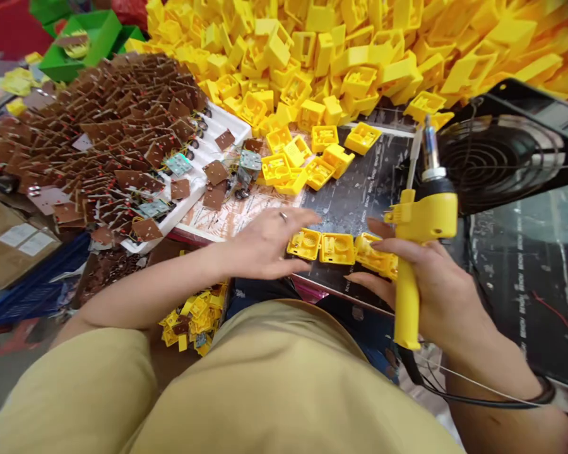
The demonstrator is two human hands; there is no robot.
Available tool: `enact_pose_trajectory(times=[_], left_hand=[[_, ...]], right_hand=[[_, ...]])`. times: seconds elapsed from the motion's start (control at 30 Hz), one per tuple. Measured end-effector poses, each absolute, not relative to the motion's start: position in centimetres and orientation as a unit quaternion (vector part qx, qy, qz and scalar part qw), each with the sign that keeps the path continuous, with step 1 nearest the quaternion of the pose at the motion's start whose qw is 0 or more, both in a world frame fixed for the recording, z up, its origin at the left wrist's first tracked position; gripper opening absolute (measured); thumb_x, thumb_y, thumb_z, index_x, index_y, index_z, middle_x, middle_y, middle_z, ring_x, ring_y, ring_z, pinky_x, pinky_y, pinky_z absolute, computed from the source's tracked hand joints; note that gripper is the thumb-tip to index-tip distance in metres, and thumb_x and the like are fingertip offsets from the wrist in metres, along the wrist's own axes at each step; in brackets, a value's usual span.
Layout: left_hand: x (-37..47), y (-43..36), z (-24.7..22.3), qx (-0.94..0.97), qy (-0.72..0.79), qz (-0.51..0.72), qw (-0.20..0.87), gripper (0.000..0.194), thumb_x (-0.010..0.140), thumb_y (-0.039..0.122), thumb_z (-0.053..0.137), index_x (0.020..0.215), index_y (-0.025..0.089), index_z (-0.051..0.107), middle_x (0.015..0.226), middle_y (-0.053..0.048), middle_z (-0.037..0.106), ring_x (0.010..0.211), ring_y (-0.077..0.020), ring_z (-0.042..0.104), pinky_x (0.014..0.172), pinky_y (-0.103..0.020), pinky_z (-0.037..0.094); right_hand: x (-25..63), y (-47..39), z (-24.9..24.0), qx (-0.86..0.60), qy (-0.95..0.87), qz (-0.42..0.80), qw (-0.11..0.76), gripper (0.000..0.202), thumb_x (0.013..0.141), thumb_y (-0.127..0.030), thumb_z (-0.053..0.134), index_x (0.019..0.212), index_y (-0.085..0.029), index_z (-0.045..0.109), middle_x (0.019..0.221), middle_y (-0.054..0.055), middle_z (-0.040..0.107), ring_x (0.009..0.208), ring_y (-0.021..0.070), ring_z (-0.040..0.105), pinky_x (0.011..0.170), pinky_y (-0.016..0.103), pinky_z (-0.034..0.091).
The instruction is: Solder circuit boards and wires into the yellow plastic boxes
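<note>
A row of small open yellow plastic cases (337, 248) lies along the near edge of the black bench sheet. My left hand (267, 243) is at the row's left end, fingers spread and thumb apart, with nothing held in it. In my right hand (447, 293) is a yellow soldering gun (423, 217), its metal tip pointing up and away from me. The thumb and fingertips of that hand reach past the gun around the right-end cases (372, 249). Whether they touch them cannot be made out.
Behind the row sits a loose group of yellow cases (296, 151), with a large yellow heap (312, 44) beyond. Brown circuit boards (108, 126) pile up left on a white foam tray (222, 129). A black fan (502, 151) stands right. A cable (478, 400) hangs by my right forearm.
</note>
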State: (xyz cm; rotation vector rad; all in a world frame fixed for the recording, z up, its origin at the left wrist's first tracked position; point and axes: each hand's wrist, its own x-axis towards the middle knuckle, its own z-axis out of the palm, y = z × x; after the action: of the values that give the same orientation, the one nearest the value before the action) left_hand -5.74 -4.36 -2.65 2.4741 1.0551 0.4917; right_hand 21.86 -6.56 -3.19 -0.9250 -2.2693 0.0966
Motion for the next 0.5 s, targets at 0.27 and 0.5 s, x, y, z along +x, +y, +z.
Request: enact_pose_trajectory(times=[0.27, 0.5], left_hand=[[-12.8, -5.8, 3.5, 0.883, 0.339, 0.008, 0.325, 0.042, 0.085, 0.041, 0.069, 0.123, 0.024, 0.067, 0.097, -0.005, 0.077, 0.08, -0.0152, 0.071, 0.071, -0.022, 0.051], [-12.4, -0.1, 3.1, 0.79, 0.59, 0.164, 0.042, 0.03, 0.089, 0.03, 0.056, 0.115, 0.021, 0.068, 0.12, -0.009, 0.07, 0.119, -0.0272, 0.06, 0.106, -0.045, 0.04]], right_hand=[[20.3, -5.0, -4.3, -0.3, -0.904, 0.055, 0.301, 0.046, 0.087, -0.028, 0.07, 0.127, -0.026, 0.048, 0.123, 0.013, 0.067, 0.107, 0.0316, 0.069, 0.082, 0.046, 0.06], [18.1, -5.0, -4.6, -0.321, -0.891, 0.016, 0.321, 0.04, 0.088, -0.029, 0.069, 0.123, -0.024, 0.05, 0.113, 0.01, 0.069, 0.095, 0.0265, 0.071, 0.085, 0.047, 0.058]])
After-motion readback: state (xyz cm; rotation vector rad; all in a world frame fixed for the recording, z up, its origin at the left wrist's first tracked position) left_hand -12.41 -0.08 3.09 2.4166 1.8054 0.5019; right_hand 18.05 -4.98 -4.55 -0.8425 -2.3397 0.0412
